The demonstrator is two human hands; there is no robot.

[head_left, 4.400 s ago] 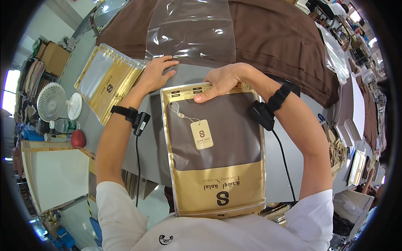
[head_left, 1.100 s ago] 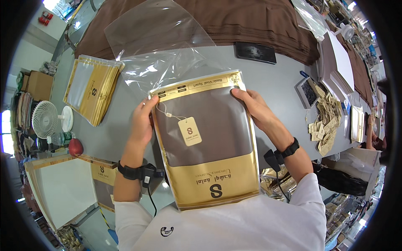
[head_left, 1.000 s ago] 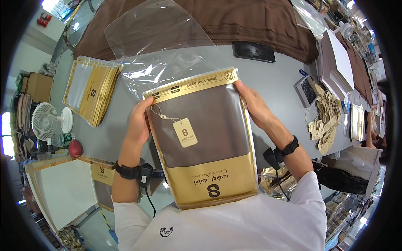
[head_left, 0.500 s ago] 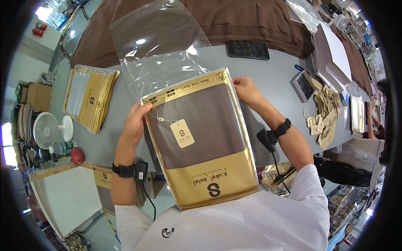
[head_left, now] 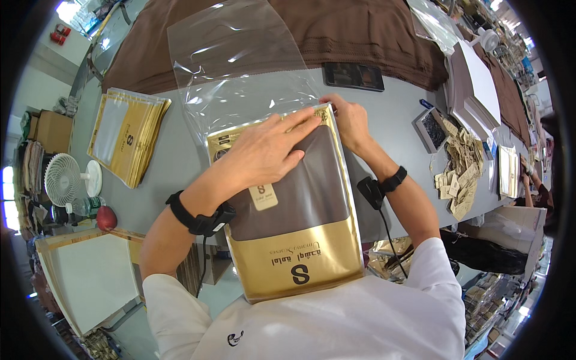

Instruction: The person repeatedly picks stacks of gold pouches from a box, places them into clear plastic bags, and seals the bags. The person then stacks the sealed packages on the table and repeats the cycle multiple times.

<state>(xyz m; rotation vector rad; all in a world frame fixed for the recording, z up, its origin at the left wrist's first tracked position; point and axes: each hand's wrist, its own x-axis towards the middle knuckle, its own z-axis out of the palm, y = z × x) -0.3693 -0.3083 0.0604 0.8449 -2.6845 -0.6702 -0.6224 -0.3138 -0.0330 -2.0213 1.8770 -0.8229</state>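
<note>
A flat gold-and-clear packet (head_left: 288,225) with folded brown cloth inside lies in front of me, its near end against my shirt. My left hand (head_left: 267,147) rests across its far part, palm down and fingers stretched toward the far right corner. That hand partly covers a cream hang tag (head_left: 262,197). At the same corner my right hand (head_left: 349,120) pinches the packet's edge. A clear plastic bag (head_left: 240,54) spreads out beyond the packet's far edge; I cannot tell whether the packet is inside it.
Brown cloth (head_left: 372,36) covers the table's far side, with a phone (head_left: 353,77) before it. Gold packets (head_left: 127,138) are stacked left, near a fan (head_left: 63,179). Right are loose tags (head_left: 462,168), a small dark box (head_left: 433,129) and white sheets (head_left: 477,84).
My left hand has left the packet's far left corner and moved right, onto its face. My right hand stays at the right corner, slightly farther up. The packet has shifted slightly.
</note>
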